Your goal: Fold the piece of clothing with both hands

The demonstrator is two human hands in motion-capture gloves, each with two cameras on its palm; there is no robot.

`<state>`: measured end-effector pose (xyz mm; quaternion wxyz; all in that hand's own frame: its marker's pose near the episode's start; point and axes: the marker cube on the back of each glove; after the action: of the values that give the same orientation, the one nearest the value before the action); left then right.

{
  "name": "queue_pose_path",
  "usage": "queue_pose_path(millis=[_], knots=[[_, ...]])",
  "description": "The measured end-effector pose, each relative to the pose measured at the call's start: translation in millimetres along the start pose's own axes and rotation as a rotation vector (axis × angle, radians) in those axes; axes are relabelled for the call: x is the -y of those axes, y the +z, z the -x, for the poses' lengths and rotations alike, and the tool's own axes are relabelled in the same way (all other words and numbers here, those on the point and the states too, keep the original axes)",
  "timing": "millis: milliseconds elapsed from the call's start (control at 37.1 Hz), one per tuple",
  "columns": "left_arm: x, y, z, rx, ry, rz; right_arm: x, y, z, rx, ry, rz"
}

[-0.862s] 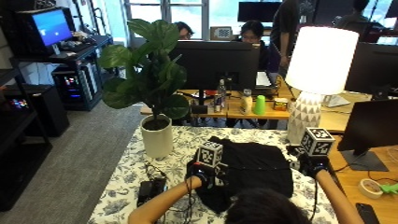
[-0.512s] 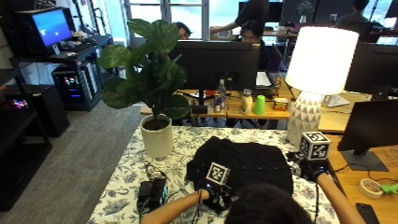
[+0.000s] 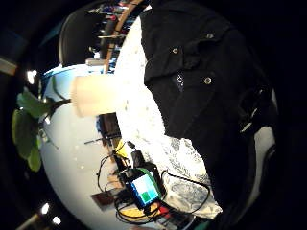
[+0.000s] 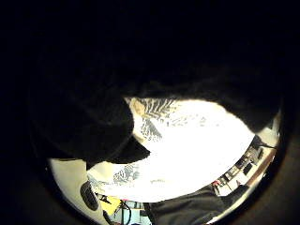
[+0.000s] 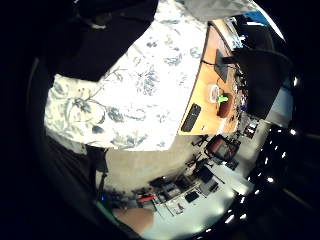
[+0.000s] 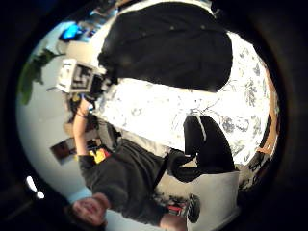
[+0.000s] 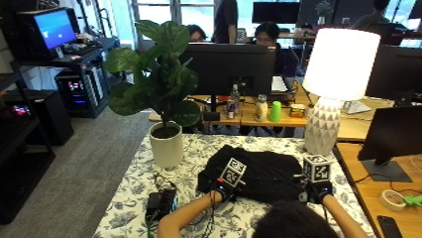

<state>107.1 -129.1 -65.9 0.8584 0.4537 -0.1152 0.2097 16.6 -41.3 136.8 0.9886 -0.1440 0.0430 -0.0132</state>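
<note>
just a rumpled black garment (image 7: 260,173), snaps showing

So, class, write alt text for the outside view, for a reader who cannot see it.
A person's left hand and right hand rest on a black garment lying on a floral tablecloth, between a potted plant and a white lamp.

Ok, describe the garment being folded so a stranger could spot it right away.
Find the table with the floral cloth, between the potted plant and the white lamp. The garment is the black bundle at its middle, beside both gloved hands. It is the only dark fabric heap on the pale cloth.
</note>
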Motion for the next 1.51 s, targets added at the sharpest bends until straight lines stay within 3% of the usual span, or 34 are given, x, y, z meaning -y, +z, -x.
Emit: queue_pose_path(millis=[162, 216, 296, 350, 431, 485, 620, 728, 916, 1078, 1213, 1321, 1509], knots=[[-9, -17, 11, -0.169, 0.032, 0.106, 21, 41, 24, 0.023, -0.068, 0.139], [-10, -24, 17, -0.190, 0.015, 0.093, 26, 51, 30, -0.011, -0.022, 0.139], [-11, -36, 27, -0.191, -0.025, 0.046, 4, 46, 50, -0.048, 0.028, 0.143], [-11, -44, 32, -0.183, -0.039, 0.004, 4, 42, 54, -0.103, 0.069, 0.042], [-9, -55, 41, -0.153, -0.075, -0.064, 39, 52, 48, -0.092, 0.034, -0.139], [-12, -60, 41, -0.160, -0.057, -0.063, 66, 62, 39, -0.066, -0.014, -0.193], [-22, -65, 40, -0.159, -0.019, -0.060, 95, 60, 11, -0.258, 0.099, -0.324], [-33, -62, 40, -0.132, 0.018, -0.046, 82, 46, 13, -0.303, 0.065, -0.269], [-29, -31, 40, -0.058, 0.126, 0.000, 22, 24, 31, -0.331, -0.020, -0.111], [-71, -31, 40, 0.085, 0.184, 0.035, -23, 4, 48, -0.302, -0.070, -0.007], [-97, -45, 45, 0.131, 0.203, 0.038, -40, -20, 62, -0.328, -0.099, 0.010], [-91, -60, 55, 0.124, 0.161, -0.027, -38, -41, 64, -0.409, -0.047, -0.056], [-27, -75, 79, 0.100, -0.044, -0.176, 16, -60, 53, -0.503, 0.079, -0.197]])
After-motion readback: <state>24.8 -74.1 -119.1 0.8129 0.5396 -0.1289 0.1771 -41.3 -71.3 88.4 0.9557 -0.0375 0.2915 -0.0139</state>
